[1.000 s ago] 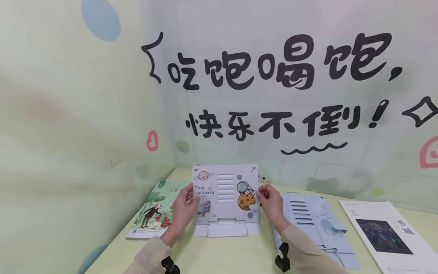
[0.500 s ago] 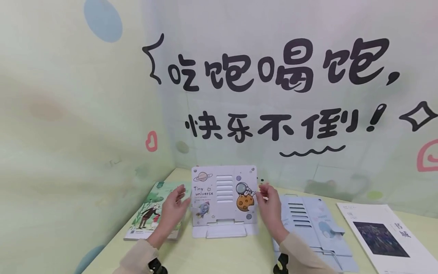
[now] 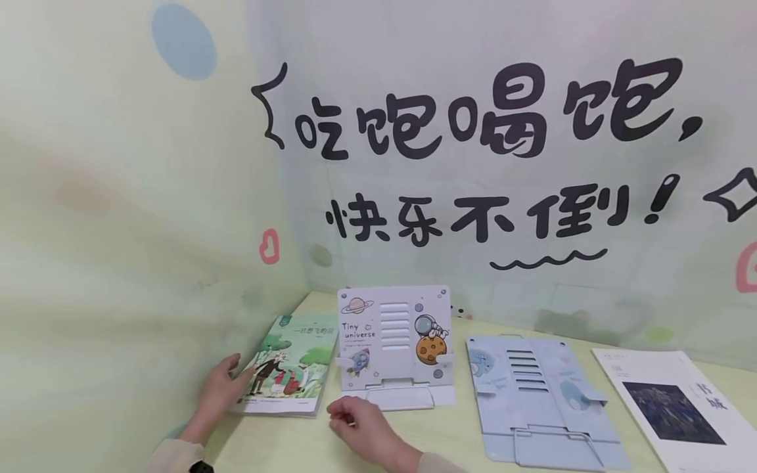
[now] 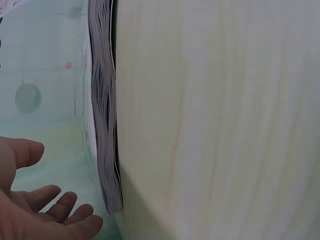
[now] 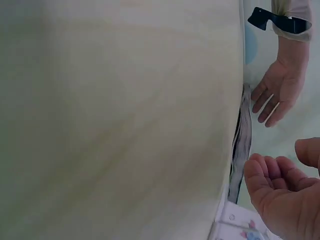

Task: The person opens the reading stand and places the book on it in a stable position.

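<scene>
A green picture book [image 3: 301, 358] lies flat at the left of the table, its thick page edge seen in the left wrist view. My left hand [image 3: 220, 389] is at the book's left edge with fingers spread; whether it touches the cover cannot be told. My right hand [image 3: 368, 427] hovers before the book's right front corner, fingers loosely bent and holding nothing. Just behind it stands a white "Tiny universe" book stand [image 3: 393, 361], propped upright with side clips and a front ledge. In the right wrist view both hands face the book's page edge [image 5: 242, 135].
A light blue book stand [image 3: 547, 410] leans back low on the table, right of the white one. Farther right lies a white book [image 3: 698, 374] with a dark picture. A printed wall cloth [image 3: 195, 282] bounds the table [image 3: 272, 447] at left and back.
Both hands have left the white stand's sides. The left hand moved left to the green book; the right came down and left, toward the front of the table. The stand remains upright.
</scene>
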Demonstrator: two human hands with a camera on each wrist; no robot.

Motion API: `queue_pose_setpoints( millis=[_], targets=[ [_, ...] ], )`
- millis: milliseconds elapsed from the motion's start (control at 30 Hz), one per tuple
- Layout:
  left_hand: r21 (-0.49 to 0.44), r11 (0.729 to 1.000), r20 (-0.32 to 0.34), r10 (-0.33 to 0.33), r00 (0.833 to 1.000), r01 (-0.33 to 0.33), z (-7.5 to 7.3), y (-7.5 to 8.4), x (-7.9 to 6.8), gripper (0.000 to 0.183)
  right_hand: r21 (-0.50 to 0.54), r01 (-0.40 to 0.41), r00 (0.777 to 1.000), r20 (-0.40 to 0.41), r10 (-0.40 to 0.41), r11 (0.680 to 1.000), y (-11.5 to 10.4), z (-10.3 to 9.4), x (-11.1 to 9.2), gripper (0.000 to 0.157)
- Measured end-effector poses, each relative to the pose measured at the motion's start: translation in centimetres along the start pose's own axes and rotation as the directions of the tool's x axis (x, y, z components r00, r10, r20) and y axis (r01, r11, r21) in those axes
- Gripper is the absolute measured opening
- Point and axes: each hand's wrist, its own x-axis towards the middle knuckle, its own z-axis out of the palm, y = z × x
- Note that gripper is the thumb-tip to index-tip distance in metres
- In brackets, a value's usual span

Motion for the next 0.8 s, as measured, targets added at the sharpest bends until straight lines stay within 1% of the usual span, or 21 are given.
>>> queue_pose_setpoints(
  millis=[33, 100, 233, 267, 367, 433, 533, 600, 700, 800],
  targets=[
    [0.009, 1.000, -0.002, -0.003, 1.000, 0.003, 0.0, -0.2, 0.1, 0.059, 0.028, -0.024, 1.000, -0.004, 0.024, 0.999, 0.2, 0.6, 0.3, 0.019],
    [0.016, 1.000, 0.000, -0.015, 1.000, 0.015, -0.1, -0.4, 0.3, 0.061, 0.115, -0.087, 0.995, -0.033, 0.091, 0.990, 0.4, 1.6, 1.0, 0.024],
    [0.021, 0.998, 0.039, -0.064, 0.997, 0.064, -0.2, -0.5, 0.6, 0.066, 0.256, -0.170, 0.973, -0.108, 0.203, 0.952, 0.8, 3.1, 2.1, 0.036],
    [0.029, 0.997, 0.049, -0.073, 0.996, 0.071, -0.2, -0.5, 0.6, 0.067, 0.285, -0.194, 0.966, -0.114, 0.234, 0.939, 0.8, 3.3, 2.4, 0.039],
    [0.050, 0.996, 0.068, -0.079, 0.995, 0.075, -0.3, -0.4, 0.7, 0.067, 0.329, -0.230, 0.955, -0.104, 0.277, 0.916, 0.7, 3.7, 3.0, 0.042],
    [0.055, 0.996, 0.072, -0.074, 0.995, 0.070, -0.2, -0.4, 0.7, 0.067, 0.348, -0.234, 0.958, -0.078, 0.276, 0.908, 0.6, 3.9, 3.2, 0.042],
    [0.048, 0.997, 0.072, -0.067, 0.995, 0.064, 0.0, -0.3, 0.8, 0.066, 0.356, -0.226, 0.966, -0.042, 0.257, 0.907, 0.6, 3.9, 3.4, 0.042],
    [0.036, 0.996, 0.075, -0.079, 0.994, 0.077, 0.2, -0.3, 0.8, 0.067, 0.366, -0.225, 0.968, -0.023, 0.251, 0.903, 0.6, 3.9, 3.4, 0.042],
    [0.022, 0.994, 0.084, -0.111, 0.990, 0.110, 0.3, -0.2, 1.0, 0.067, 0.379, -0.220, 0.969, -0.021, 0.246, 0.899, 0.7, 3.8, 3.3, 0.042],
    [0.021, 0.992, 0.098, -0.129, 0.987, 0.127, 0.4, -0.2, 1.1, 0.066, 0.385, -0.210, 0.970, -0.034, 0.241, 0.899, 0.9, 3.7, 3.1, 0.042]
  ],
)
